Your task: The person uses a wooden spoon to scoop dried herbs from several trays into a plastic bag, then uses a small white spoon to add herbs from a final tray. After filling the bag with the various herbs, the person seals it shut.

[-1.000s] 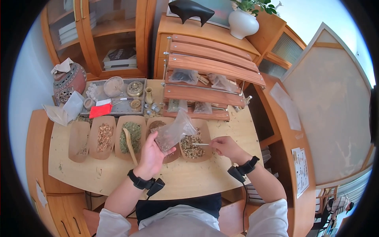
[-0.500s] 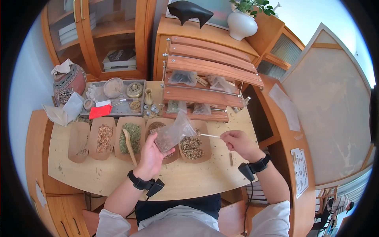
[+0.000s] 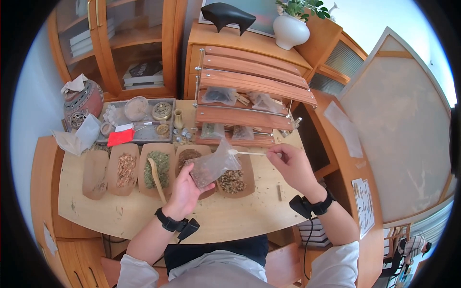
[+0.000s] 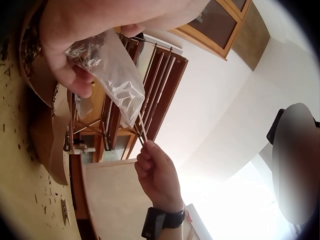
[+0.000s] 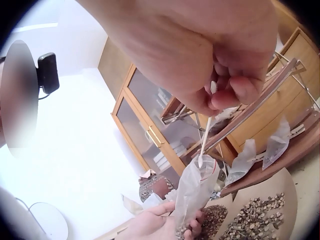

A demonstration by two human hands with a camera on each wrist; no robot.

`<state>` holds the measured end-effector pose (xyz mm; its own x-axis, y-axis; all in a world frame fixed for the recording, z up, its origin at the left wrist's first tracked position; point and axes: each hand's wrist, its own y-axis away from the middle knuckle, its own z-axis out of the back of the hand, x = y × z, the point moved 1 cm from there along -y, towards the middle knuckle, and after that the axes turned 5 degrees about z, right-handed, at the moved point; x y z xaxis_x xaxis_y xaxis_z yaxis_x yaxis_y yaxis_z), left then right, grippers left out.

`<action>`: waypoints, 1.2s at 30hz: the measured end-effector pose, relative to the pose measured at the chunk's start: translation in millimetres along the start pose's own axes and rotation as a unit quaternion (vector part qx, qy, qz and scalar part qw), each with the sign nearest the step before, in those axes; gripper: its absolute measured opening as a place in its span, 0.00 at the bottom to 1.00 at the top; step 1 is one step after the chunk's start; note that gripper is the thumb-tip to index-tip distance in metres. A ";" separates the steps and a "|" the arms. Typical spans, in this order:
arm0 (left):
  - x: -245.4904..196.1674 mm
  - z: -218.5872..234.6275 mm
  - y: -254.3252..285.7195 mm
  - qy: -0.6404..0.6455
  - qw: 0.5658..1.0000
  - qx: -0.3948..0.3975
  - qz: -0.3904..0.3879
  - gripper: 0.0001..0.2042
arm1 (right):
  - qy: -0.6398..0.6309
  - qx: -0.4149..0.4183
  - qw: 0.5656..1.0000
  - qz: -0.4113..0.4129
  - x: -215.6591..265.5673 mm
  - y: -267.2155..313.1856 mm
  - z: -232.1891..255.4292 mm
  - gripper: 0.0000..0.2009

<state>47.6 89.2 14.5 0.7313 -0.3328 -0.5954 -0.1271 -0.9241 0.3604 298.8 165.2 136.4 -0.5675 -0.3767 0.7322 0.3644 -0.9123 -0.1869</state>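
My left hand (image 3: 182,194) holds a translucent plastic bag (image 3: 215,164) tilted over the paper trays, with dried plant bits in its lower end. With thumb and fingers, my right hand (image 3: 293,165) pinches a thin pale spoon (image 3: 252,153). In the right wrist view the tip of the spoon (image 5: 205,137) sits inside the open mouth of the bag (image 5: 192,192). Under the bag stands a brown paper tray (image 3: 248,169) of chopped dried pieces (image 3: 232,183). A wooden scoop (image 3: 155,175) leans in the tray of green herbs (image 3: 164,165).
More paper trays (image 3: 94,187) line the table to the left. Behind them are a grey tray (image 3: 144,101) of small vessels and a red packet (image 3: 120,138). A slatted wooden rack (image 3: 249,117) carries filled bags. A clothes peg (image 3: 280,192) lies at the right.
My right hand has moved up and right from the tray of chopped pieces, bringing the spoon's tip to the bag's mouth. My left hand stays nearly in place with the bag.
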 end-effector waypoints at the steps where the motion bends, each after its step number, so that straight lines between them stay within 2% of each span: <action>1: -0.1 0.8 0.3 0.003 1.000 -0.005 0.000 0.22 | -0.010 -0.020 1.000 0.003 -8.1 1.5 0.3 0.09; 2: -0.1 2.5 0.2 0.005 1.000 -0.007 -0.005 0.22 | -0.019 -0.039 0.999 0.006 -16.9 2.1 0.9 0.09; 5: 0.4 6.5 -1.4 0.012 1.000 -0.011 -0.016 0.22 | 0.030 -0.029 0.999 -0.031 -47.4 -0.8 1.6 0.09; 8: 0.2 7.0 -2.5 0.014 1.000 -0.011 -0.016 0.22 | 0.071 -0.005 0.997 -0.002 -88.1 0.5 -19.9 0.08; 11: -0.6 6.1 -2.9 0.012 1.000 -0.014 -0.014 0.22 | 0.089 -0.007 0.996 0.027 -106.3 1.3 -38.8 0.08; 12: -1.2 5.1 -2.1 0.012 1.000 -0.015 -0.015 0.22 | 0.090 -0.004 0.995 0.039 -103.7 1.3 -43.2 0.08; 15: -2.4 4.7 -1.6 0.012 1.000 -0.019 -0.017 0.22 | 0.038 0.095 0.994 -0.048 -89.8 3.2 -45.9 0.08; 18: -2.4 4.5 -1.2 0.010 1.000 -0.018 -0.015 0.22 | -0.008 0.142 0.985 -0.095 -96.3 4.7 -52.2 0.09; 21: -2.0 4.2 -1.8 0.010 1.000 -0.020 -0.015 0.22 | -0.093 0.157 0.974 -0.133 -106.7 7.3 -59.0 0.09; 24: -1.6 6.1 -3.2 0.011 1.000 -0.019 -0.018 0.22 | -0.157 0.183 0.946 -0.218 -105.7 7.5 -60.1 0.09; 27: -1.5 5.9 -3.0 0.011 1.000 -0.016 -0.021 0.22 | -0.195 0.192 0.929 -0.250 -106.4 7.7 -59.5 0.09; 33: -1.2 6.4 -3.1 0.010 1.000 -0.019 -0.019 0.22 | -0.274 0.169 0.909 -0.263 -98.3 10.9 -50.7 0.09; 36: -0.5 7.1 -3.3 0.010 1.000 -0.022 -0.019 0.22 | -0.267 0.162 0.915 -0.255 -98.2 11.4 -38.1 0.09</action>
<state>42.9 91.1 8.5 0.7486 -0.2941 -0.5942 -0.0707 -0.9266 0.3694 330.6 185.7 37.5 -0.3136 0.2955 0.9024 0.4027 -0.8193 0.4082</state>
